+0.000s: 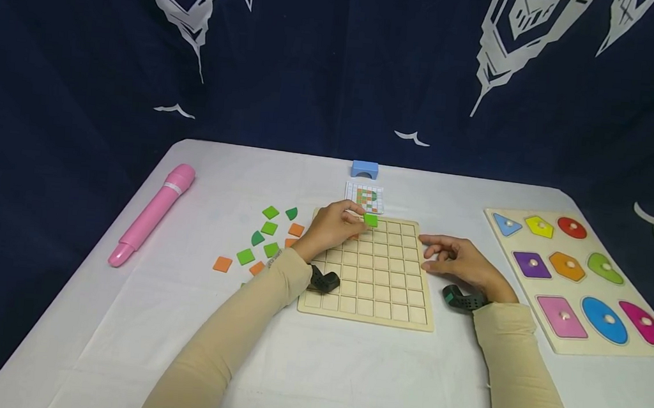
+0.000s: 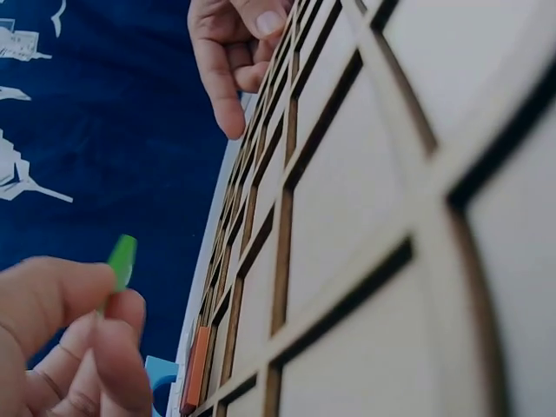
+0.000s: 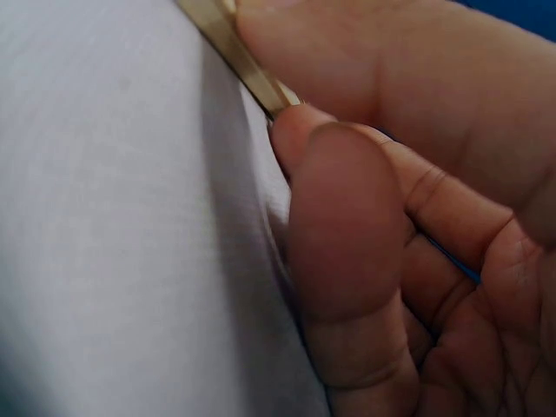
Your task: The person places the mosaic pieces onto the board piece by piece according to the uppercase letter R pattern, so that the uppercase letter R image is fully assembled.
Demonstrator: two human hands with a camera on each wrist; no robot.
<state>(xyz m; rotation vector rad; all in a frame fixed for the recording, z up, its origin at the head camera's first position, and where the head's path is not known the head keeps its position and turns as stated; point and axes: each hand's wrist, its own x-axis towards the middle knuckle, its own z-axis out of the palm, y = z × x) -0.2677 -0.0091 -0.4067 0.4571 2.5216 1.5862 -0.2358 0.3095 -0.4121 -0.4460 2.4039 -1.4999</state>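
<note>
My left hand (image 1: 332,230) pinches a green square tile (image 1: 370,220) between thumb and fingertips, above the far rows of a wooden grid board (image 1: 381,275). The left wrist view shows that green tile (image 2: 124,261) edge-on and raised off the board. An orange tile (image 2: 198,360) sits in a cell at the board's far end, partly hidden by the hand in the head view. Against the board's right edge rests my right hand (image 1: 461,262), its fingertips touching the rim and its fingers loosely bent. Past the board lies a pattern card (image 1: 365,198) with coloured squares.
Several loose green and orange tiles (image 1: 221,264) lie left of the board, some hidden behind the left forearm. A pink microphone-shaped stick (image 1: 153,215) is at the far left. At the back stands a blue arch block (image 1: 365,169). A shape puzzle board (image 1: 533,291) lies on the right.
</note>
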